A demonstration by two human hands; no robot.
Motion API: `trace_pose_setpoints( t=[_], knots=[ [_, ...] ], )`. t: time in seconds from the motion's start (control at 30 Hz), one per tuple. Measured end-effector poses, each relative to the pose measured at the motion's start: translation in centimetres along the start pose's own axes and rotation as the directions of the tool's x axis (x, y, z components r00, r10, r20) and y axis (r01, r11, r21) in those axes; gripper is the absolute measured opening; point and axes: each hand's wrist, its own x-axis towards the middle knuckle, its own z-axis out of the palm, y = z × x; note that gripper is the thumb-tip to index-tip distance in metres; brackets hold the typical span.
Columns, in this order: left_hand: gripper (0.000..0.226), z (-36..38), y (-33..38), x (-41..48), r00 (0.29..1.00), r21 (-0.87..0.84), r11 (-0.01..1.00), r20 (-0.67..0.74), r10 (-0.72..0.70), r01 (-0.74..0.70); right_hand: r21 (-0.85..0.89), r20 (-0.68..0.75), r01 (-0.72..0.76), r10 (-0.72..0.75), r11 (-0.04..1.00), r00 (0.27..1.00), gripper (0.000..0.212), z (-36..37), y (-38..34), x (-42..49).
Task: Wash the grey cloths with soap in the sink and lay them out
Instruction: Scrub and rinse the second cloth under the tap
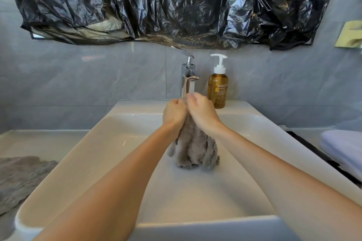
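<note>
A grey-tiled bathroom wall [78, 76], with a crumpled black plastic sheet [156, 6] hung across its upper part, backs a white sink [244, 143] where a person works with bare forearms stretched out over the basin. The left hand [174, 112] and the right hand [202, 112] are pressed close together, knuckles up. The fingers of both are curled tight round the bunched top of a grey cloth [194, 148]. The cloth hangs down from the two fists in thick wet folds, and its lower end rests on the floor of the basin just beneath the wrists.

Straight beyond the hands stands a chrome tap [188, 72] with its lever raised; a stream of water [191, 86] falls from the spout onto the fingers of the right hand. Just beyond and to the right of the right hand, an amber soap bottle [217, 88] with a white pump stands upright on the back ledge of the sink.

Well out to the left of the left arm, a second grey cloth [21, 178] lies spread flat on the counter [39, 141]. Far to the right of the right arm is a stack of pale folded towels [344, 146]. A yellow object [350, 35], cut off by the frame edge, sits on the wall above them.
</note>
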Motion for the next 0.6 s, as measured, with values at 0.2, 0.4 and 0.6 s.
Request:
trace_pose_setpoints(
  t=[0.2, 0.4, 0.6],
  knots=[
    [0.038, 0.2, 1.0, -0.2, 0.990, -0.011, 0.990, 0.018, 0.138, -0.137, -0.178, 0.008, 0.056, -0.055, 0.983, 0.998, 0.027, -0.5, 0.9, -0.1],
    [0.035, 0.0, 0.2, -0.9, 0.973, 0.394, 0.889, 0.077, 0.219, -0.232, -0.039, -0.084, -0.018, 0.015, 0.999, 0.996, 0.039, -0.4, 1.5, 0.2],
    [0.063, 0.3, 1.3, -0.5, 0.859, -0.182, 0.963, 0.506, -0.081, 0.199, 0.267, -0.164, -0.046, 0.092, 0.963, 0.982, 0.041, -2.6, 1.8, 1.1]
  ],
)
